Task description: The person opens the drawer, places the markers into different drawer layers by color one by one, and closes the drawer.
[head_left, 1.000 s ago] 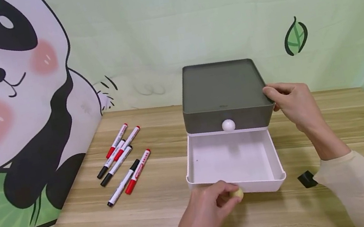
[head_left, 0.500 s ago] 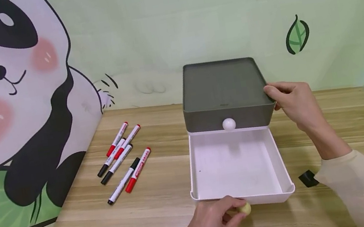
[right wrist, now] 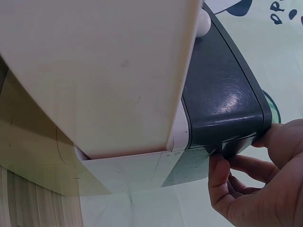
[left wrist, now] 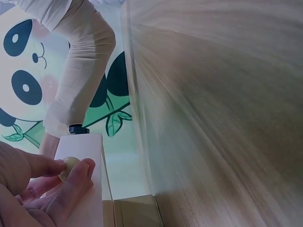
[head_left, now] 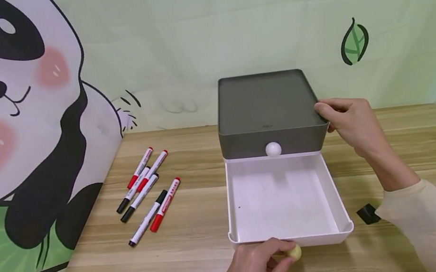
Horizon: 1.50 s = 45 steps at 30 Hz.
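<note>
A small storage box with a dark grey top (head_left: pixel 264 99) stands on the table. Its white lower drawer (head_left: pixel 281 202) is pulled well out, a tiny dark speck on its floor. At the drawer's front my left hand (head_left: pixel 255 267) pinches the pale yellow round knob (head_left: pixel 295 252) between thumb and fingers; the left wrist view shows this knob (left wrist: pixel 69 168) closely. My right hand (head_left: pixel 351 121) grips the box's right edge, thumb at the top rim. In the right wrist view, fingers of that hand (right wrist: pixel 265 184) touch the dark side. A white knob (head_left: pixel 273 149) marks the upper drawer.
Several red and black markers (head_left: pixel 145 194) lie loosely grouped on the wooden table (head_left: pixel 187 160) left of the box. A small black block (head_left: pixel 368 214) sits right of the drawer, by my right sleeve. Behind is a green backdrop (head_left: pixel 168 43) with a panda (head_left: pixel 22 106).
Over the first half second, my left hand drew the white drawer farther out towards me by its knob. Since then it has stayed nearly still. My right hand kept its grip on the box.
</note>
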Motion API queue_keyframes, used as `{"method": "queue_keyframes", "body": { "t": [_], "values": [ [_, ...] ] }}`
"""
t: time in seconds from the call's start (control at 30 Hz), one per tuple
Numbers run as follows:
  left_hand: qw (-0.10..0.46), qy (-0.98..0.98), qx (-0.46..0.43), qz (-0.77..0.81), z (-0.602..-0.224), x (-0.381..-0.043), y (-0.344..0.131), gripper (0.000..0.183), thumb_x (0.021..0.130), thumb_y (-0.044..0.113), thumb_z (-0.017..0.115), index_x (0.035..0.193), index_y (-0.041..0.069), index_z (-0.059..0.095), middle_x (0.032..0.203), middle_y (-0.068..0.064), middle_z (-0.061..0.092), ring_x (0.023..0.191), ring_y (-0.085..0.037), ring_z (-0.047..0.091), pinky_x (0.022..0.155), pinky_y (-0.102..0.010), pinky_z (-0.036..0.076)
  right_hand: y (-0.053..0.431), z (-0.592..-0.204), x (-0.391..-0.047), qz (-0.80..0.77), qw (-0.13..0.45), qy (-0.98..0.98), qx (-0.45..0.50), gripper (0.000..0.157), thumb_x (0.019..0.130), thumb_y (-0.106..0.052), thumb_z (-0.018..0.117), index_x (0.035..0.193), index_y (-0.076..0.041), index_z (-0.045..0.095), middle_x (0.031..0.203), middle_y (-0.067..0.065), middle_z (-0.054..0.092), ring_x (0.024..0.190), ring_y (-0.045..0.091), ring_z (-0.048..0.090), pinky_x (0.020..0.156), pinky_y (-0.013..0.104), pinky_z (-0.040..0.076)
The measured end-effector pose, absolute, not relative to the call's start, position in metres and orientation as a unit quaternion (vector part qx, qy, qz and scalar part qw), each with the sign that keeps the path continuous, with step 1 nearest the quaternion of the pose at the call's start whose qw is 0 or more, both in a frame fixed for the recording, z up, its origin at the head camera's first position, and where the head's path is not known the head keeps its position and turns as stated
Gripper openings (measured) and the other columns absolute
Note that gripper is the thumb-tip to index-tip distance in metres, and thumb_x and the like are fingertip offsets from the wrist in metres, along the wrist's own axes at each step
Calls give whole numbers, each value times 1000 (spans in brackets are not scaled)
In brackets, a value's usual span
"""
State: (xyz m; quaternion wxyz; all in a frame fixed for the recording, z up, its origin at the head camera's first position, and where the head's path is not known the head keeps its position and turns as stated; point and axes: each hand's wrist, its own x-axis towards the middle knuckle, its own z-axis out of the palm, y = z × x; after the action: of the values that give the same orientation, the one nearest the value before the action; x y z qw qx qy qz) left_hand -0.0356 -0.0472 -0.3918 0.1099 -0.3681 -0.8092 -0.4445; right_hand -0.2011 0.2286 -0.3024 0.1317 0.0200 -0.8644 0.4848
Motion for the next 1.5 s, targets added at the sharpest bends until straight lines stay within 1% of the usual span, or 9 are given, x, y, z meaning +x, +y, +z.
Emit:
{"method": "queue_keyframes", "body": {
  "t": [0.17,0.3,0.4,0.63,0.8,0.97,1.13,1.33,1.5],
  "values": [
    [108,-819,-367,-428,-390,-35,-52,20,90,1,78,108,6,77,98,0,76,81,8,61,69,-7,49,228,-302,-200,481,129,-867,19,44,103,-36,62,130,-3,71,88,-18,65,67,11,61,65,26,44],
    [60,-841,-333,-422,-381,-32,-57,17,94,6,75,110,10,77,95,5,75,79,10,58,68,-8,49,229,-302,-200,482,127,-867,19,44,103,-37,62,131,-4,71,89,-18,65,68,12,61,65,26,44],
    [40,-858,-308,-410,-376,-29,-60,17,96,10,74,112,12,77,96,7,76,78,11,58,67,-9,49,229,-302,-200,482,129,-866,19,44,103,-36,62,131,-4,71,88,-18,64,68,11,61,65,26,44],
    [70,-868,-290,-396,-370,-26,-69,16,95,13,75,110,18,78,93,10,75,75,12,58,65,-9,47,228,-302,-199,481,130,-867,21,44,103,-36,62,130,-3,72,90,-17,65,68,10,60,65,25,44],
    [73,-865,-263,-420,-363,-24,-80,13,95,12,75,107,15,78,92,10,76,75,8,61,64,-14,51,227,-302,-198,483,128,-866,23,44,103,-36,62,130,-3,72,90,-17,65,68,10,60,66,25,45],
    [74,-871,-217,-435,-353,-26,-92,12,94,13,76,105,16,80,89,14,75,76,4,64,61,-18,53,227,-302,-198,486,130,-864,24,44,103,-36,62,130,-3,71,88,-19,65,68,10,61,66,25,45],
    [82,-886,-168,-423,-346,-28,-101,12,93,15,78,105,18,81,85,19,72,73,3,61,59,-19,52,229,-301,-198,484,129,-865,18,44,103,-37,62,129,-3,72,88,-19,65,68,10,61,66,25,45],
    [71,-906,-90,-408,-338,-33,-112,14,92,15,80,104,22,81,84,19,72,71,2,60,63,-20,53,228,-300,-198,488,129,-863,15,44,103,-36,62,130,-3,72,92,-15,66,68,10,61,67,24,46],
    [83,-909,-41,-406,-338,-37,-126,17,91,15,80,106,24,80,87,18,72,73,0,62,65,-22,54,229,-301,-199,497,126,-858,21,44,103,-35,62,131,-2,70,97,-12,67,70,12,61,67,24,48]
  ]
}}
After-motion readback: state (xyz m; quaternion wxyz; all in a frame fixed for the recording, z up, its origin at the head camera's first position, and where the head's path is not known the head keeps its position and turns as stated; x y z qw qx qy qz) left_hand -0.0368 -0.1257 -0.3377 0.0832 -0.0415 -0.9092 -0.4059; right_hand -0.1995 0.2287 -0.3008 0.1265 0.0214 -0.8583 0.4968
